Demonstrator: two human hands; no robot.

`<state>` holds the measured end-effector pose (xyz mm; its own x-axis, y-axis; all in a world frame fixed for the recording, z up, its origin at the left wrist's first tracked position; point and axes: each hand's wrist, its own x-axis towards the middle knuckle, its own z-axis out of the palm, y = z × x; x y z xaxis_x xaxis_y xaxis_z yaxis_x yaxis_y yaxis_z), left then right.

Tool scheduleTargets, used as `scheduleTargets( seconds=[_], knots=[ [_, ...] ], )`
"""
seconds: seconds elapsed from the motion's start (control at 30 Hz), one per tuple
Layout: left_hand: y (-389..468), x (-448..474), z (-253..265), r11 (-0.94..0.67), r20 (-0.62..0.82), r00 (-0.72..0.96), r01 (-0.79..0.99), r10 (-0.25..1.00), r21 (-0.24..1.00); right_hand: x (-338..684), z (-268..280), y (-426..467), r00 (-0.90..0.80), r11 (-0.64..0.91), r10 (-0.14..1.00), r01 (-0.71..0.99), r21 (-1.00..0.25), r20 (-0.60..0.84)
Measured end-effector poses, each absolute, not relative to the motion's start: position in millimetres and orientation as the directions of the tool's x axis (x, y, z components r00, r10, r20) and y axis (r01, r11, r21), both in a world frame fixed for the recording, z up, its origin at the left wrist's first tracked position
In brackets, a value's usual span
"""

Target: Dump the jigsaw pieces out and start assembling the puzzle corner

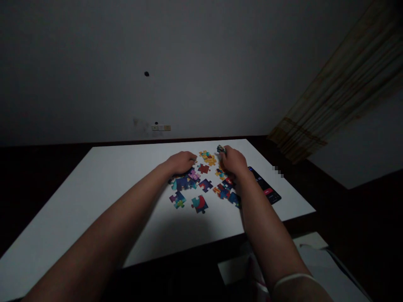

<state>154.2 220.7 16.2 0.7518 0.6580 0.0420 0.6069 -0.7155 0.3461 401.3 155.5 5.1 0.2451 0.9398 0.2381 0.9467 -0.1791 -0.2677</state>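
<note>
Colourful jigsaw pieces lie scattered on a white table (pixel 94 201) between my arms. My right hand (pixel 233 161) is closed, pinching a dark jigsaw piece (pixel 221 149) that sticks out past the thumb and fingertips. My left hand (pixel 181 162) is curled low over the left side of the pieces, with a bit of something small at its fingertips that I cannot make out. Near it lie a pink and purple piece (pixel 194 175) and a brown piece (pixel 203 168). A yellow group of pieces (pixel 208 157) is farther back. Closer to me sits a teal and red piece (pixel 200 204).
A phone (pixel 267 188) with a lit screen lies on the table, right of my right forearm. Beyond the table stand a grey wall with sockets (pixel 161 128) and, at the right, a hanging curtain (pixel 330 88). White objects (pixel 317 260) are below the table's near right edge.
</note>
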Motion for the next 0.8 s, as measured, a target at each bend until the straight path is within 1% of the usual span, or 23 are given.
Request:
scheduleTargets(
  seconds=[0.07, 0.1, 0.2, 0.27, 0.3, 0.37, 0.47, 0.53, 0.67, 0.8],
  knots=[
    [214, 144, 19, -0.716, 0.121, 0.734, 0.59, 0.668, 0.373, 395, 7, 156, 0.234, -0.097, 0.931, 0.898, -0.429, 0.281],
    [209, 138, 21, -0.71, 0.169, 0.715, 0.577, 0.678, 0.403, 389, 8, 155, 0.215, -0.042, 0.937, 0.852, -0.522, 0.274],
    [192, 123, 22, -0.657, 0.268, 0.641, 0.502, 0.719, 0.563, 367, 8, 151, 0.069, 0.08, 0.985, 0.633, -0.77, 0.158],
    [181, 117, 17, -0.604, 0.281, 0.606, 0.43, 0.744, 0.671, 350, 8, 145, -0.095, 0.104, 0.993, 0.474, -0.875, 0.066],
    [176, 116, 14, -0.577, 0.282, 0.593, 0.393, 0.754, 0.716, 343, 8, 142, -0.172, 0.104, 0.985, 0.422, -0.901, 0.034],
    [170, 116, 7, -0.523, 0.266, 0.588, 0.323, 0.764, 0.789, 331, 9, 137, -0.264, 0.109, 0.965, 0.397, -0.911, 0.0],
    [168, 119, -2, -0.446, 0.244, 0.591, 0.224, 0.769, 0.867, 324, 9, 134, -0.312, 0.139, 0.95, 0.449, -0.883, -0.009],
    [169, 119, -6, -0.393, 0.233, 0.588, 0.158, 0.774, 0.906, 326, 8, 135, -0.342, 0.135, 0.939, 0.443, -0.886, -0.028],
    [172, 118, -12, -0.271, 0.192, 0.587, 0.049, 0.787, 0.961, 334, 6, 139, -0.345, 0.072, 0.935, 0.404, -0.912, -0.079],
    [174, 117, -14, -0.192, 0.147, 0.616, 0.006, 0.774, 0.981, 342, 7, 138, -0.313, 0.072, 0.948, 0.376, -0.924, -0.053]
  ],
)
